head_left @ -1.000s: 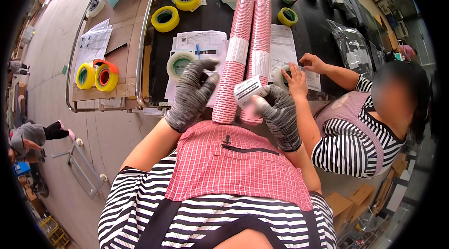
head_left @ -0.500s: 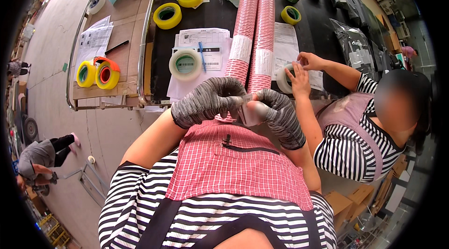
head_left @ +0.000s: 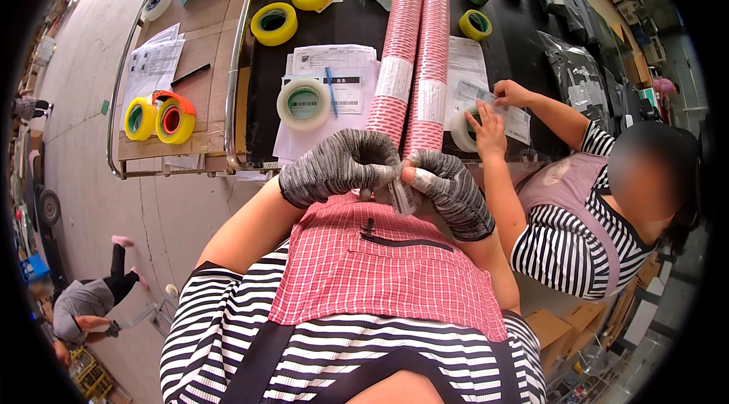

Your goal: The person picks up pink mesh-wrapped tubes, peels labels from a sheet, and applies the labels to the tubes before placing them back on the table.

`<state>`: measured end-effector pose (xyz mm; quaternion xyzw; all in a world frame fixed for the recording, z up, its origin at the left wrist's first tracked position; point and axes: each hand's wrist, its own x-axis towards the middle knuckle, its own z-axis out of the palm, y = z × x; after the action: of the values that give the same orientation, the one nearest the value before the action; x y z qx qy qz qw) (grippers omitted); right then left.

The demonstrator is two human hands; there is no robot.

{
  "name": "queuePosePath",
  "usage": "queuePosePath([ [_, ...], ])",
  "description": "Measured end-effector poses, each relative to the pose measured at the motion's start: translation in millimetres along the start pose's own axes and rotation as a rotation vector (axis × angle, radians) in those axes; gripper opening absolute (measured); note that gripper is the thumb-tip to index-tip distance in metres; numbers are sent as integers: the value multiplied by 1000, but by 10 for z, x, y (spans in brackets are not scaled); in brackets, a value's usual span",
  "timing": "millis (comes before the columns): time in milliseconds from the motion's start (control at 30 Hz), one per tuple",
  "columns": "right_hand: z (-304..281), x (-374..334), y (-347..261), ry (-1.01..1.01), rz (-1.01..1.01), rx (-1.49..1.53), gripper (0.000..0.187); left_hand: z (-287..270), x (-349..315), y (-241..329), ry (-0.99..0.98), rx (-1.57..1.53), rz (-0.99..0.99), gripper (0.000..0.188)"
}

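Two long pink-and-white patterned rolls in clear wrap, the left roll [head_left: 395,55] and the right roll [head_left: 433,47], lie side by side on the table and point toward me, each with a white band. In front of their near ends, both my hands pinch a small white printed label [head_left: 402,197], which hangs curled between them. My left hand [head_left: 338,165] wears a grey knit glove and is closed on the label's left edge. My right hand [head_left: 453,191], in a matching glove with bare fingertips, grips the other edge. My curled fingers partly hide the label's top.
On the black table [head_left: 353,20] lie a clear tape roll [head_left: 293,121], printed sheets [head_left: 332,60], a blue pen [head_left: 331,91] and yellow tape rolls [head_left: 273,25]. At right a co-worker's hands [head_left: 492,129] handle a label sheet. A metal-railed cart [head_left: 215,62] stands at left.
The label in my fingers has turned and curled, now showing more of its printing. The co-worker's upper hand has moved slightly right with the label sheet. A person at far left has moved.
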<state>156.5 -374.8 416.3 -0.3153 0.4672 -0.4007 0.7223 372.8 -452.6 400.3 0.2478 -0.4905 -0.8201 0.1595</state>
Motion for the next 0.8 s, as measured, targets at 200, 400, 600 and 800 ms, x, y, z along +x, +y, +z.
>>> queuePosePath([
  [200,25,72,15,30,-181,-155,35,-89,39,-90,12,-18,10,24],
  [400,-167,315,119,-180,-563,-411,44,-113,153,-123,73,-58,-9,38],
  [600,-313,498,207,-46,-557,-273,26,-250,356,-258,69,-152,-113,36],
  [800,-519,776,22,67,-465,9,13,-520,610,-224,231,-257,-58,32],
])
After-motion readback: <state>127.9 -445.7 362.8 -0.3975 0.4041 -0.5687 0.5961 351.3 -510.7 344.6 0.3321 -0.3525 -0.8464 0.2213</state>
